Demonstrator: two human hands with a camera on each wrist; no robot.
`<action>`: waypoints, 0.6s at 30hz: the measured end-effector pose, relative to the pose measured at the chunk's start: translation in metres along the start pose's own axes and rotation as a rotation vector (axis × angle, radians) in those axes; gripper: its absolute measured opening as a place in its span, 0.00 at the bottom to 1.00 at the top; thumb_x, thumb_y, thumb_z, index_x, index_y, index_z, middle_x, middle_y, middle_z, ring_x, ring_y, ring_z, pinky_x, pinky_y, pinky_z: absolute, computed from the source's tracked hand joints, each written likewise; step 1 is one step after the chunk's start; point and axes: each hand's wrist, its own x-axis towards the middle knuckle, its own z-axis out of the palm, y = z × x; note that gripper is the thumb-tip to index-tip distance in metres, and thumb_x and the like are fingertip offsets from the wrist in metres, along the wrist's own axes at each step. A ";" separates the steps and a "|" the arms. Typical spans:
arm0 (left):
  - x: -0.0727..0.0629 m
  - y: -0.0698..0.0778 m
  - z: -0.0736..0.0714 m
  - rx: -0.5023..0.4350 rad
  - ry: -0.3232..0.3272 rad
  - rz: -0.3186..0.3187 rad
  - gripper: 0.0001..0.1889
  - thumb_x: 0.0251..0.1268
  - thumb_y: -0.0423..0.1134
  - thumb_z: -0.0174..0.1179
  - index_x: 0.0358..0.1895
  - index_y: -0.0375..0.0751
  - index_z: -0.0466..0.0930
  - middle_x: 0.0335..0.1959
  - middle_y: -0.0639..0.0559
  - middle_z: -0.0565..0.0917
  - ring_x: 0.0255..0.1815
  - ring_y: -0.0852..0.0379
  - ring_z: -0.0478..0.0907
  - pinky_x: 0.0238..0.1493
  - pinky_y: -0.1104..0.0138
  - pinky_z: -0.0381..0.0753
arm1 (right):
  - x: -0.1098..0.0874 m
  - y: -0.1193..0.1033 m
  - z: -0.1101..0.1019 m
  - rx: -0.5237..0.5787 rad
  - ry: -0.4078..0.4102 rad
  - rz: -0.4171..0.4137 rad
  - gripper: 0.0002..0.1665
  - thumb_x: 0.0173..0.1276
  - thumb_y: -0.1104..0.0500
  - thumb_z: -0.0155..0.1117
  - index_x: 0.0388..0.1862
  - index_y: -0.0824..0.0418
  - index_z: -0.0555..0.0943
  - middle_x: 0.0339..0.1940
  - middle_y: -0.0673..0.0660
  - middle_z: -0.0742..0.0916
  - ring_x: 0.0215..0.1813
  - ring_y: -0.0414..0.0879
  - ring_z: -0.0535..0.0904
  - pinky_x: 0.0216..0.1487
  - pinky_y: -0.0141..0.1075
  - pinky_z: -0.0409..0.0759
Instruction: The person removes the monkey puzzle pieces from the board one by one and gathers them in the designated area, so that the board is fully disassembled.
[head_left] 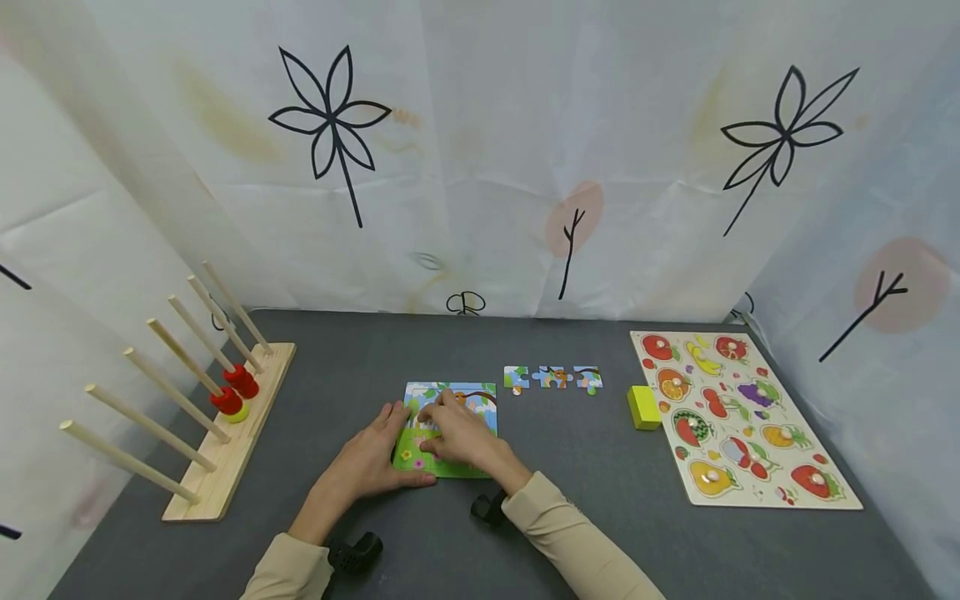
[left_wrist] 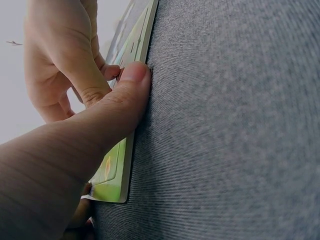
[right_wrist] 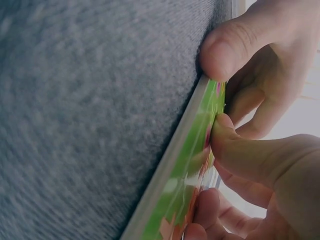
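Observation:
In the head view, a jigsaw puzzle board [head_left: 465, 472] with a bright picture of grass, flowers and sky lies flat in front of me. My left hand [head_left: 373, 454] holds its left side, fingers along the left edge and thumb at the near edge. In the left wrist view, that thumb [left_wrist: 135, 75] presses right at the board's edge. My right hand [head_left: 467, 433] reaches over the board with bent fingers. The right wrist view shows its thumb [right_wrist: 227, 145] and fingertips resting apart on the picture surface. Its palm hides part of the picture.
Loose jigsaw pieces [head_left: 555, 377] lie in a row beyond the board to the right. A yellow block [head_left: 643, 407] sits beside a fruit peg puzzle [head_left: 738, 492] at right. On the left stands a wooden peg rack [head_left: 247, 442] with red and yellow beads [head_left: 227, 402].

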 end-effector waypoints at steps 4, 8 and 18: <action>0.000 0.001 -0.001 0.000 0.000 0.000 0.61 0.47 0.67 0.76 0.79 0.33 0.59 0.77 0.23 0.61 0.75 0.25 0.66 0.60 0.36 0.77 | 0.000 0.000 -0.001 0.001 -0.001 -0.008 0.22 0.70 0.54 0.72 0.61 0.57 0.83 0.59 0.57 0.78 0.46 0.45 0.80 0.34 0.30 0.73; 0.000 0.001 -0.001 0.002 0.001 -0.001 0.62 0.47 0.67 0.76 0.79 0.32 0.58 0.77 0.23 0.61 0.75 0.26 0.65 0.61 0.37 0.77 | 0.000 0.000 -0.001 -0.004 0.001 -0.014 0.22 0.70 0.54 0.72 0.61 0.57 0.83 0.58 0.57 0.78 0.45 0.44 0.79 0.34 0.30 0.74; 0.000 0.001 -0.002 0.000 0.006 0.000 0.62 0.46 0.67 0.76 0.78 0.33 0.59 0.77 0.24 0.62 0.75 0.26 0.65 0.61 0.37 0.77 | 0.001 0.000 0.000 -0.033 0.008 -0.040 0.21 0.70 0.55 0.71 0.60 0.58 0.83 0.56 0.56 0.78 0.44 0.42 0.78 0.35 0.29 0.74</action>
